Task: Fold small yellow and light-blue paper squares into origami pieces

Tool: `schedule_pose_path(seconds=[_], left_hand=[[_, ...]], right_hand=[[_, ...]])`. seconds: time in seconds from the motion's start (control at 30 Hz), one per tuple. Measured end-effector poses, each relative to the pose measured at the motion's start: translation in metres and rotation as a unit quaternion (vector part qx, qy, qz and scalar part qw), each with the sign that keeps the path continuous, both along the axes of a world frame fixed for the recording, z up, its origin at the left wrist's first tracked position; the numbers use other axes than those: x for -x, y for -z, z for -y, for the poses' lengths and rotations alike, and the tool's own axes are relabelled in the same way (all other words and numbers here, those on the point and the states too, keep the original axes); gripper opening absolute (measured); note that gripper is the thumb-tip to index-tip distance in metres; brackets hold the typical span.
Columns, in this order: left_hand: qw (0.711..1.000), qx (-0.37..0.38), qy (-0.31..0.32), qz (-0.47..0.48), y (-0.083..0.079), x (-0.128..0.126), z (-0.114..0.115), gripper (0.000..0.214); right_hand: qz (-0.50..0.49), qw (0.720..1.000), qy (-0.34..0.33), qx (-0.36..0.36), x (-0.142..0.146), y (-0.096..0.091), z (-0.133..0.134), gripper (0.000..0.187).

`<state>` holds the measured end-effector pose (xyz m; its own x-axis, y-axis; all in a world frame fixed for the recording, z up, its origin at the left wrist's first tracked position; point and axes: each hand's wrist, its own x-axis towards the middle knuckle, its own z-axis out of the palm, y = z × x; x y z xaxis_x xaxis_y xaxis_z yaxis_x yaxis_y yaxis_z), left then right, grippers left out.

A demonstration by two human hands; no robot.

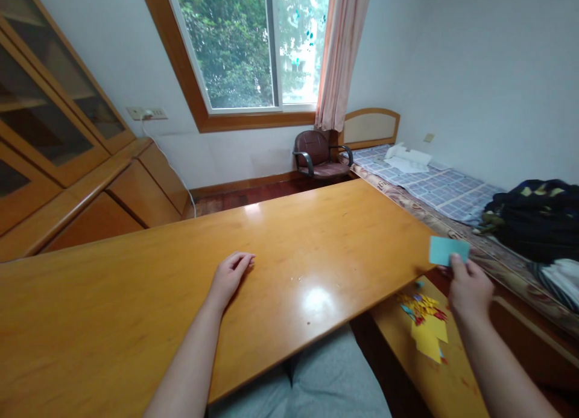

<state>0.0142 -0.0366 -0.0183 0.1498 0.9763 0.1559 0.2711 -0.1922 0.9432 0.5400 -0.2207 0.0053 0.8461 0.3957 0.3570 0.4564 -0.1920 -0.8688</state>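
My right hand (470,288) pinches a light blue rectangle of paper (446,250) by its lower edge, thumb on top. It is held up beyond the right corner of the wooden table (289,237). My left hand (231,276) rests on the tabletop with its fingers loosely curled together, and nothing shows in it. Below my right hand, on a lower wooden surface (398,339), lie yellow paper pieces (427,339) and a pile of small gold, red and blue scraps (420,308).
A bed (452,195) with dark clothing (538,219) and white papers (409,161) runs along the right. An armchair (316,155) stands by the window, beyond the table. Wooden cabinets (90,183) line the left. A white cord (167,158) hangs from the wall socket.
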Motion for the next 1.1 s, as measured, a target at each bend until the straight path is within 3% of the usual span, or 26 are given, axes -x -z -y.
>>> schedule_pose_path(seconds=[0.1, 0.27, 0.43, 0.57, 0.7, 0.9, 1.1], left_hand=[[1.0, -0.001, 0.0, -0.001, -0.005, -0.002, 0.003, 0.043], [1.0, -0.011, 0.004, -0.004, -0.015, -0.006, 0.007, 0.042], [1.0, -0.019, 0.02, -0.012, -0.017, -0.005, 0.007, 0.04], [0.999, -0.026, 0.036, -0.021, -0.015, -0.005, 0.006, 0.036], [0.997, -0.049, 0.028, -0.06, -0.017, -0.006, 0.006, 0.03], [0.996, -0.042, 0.023, -0.077, -0.02, -0.007, 0.008, 0.032], [0.999, -0.028, 0.005, -0.024, -0.013, -0.002, 0.006, 0.029]], right_hand=[[-0.046, 0.988, -0.145, 0.004, 0.06, -0.017, -0.044, 0.052], [-0.096, 0.916, -0.389, 0.026, 0.16, -0.016, -0.105, 0.047], [-0.087, 0.854, -0.509, 0.065, 0.245, 0.0, -0.14, 0.044], [-0.083, 0.818, -0.563, 0.085, 0.293, 0.008, -0.154, 0.043], [-0.102, 0.795, -0.593, 0.083, 0.312, 0.011, -0.161, 0.041], [-0.125, 0.783, -0.604, 0.076, 0.306, 0.013, -0.159, 0.038], [-0.251, 0.811, -0.529, -0.005, 0.297, 0.016, -0.161, 0.035]])
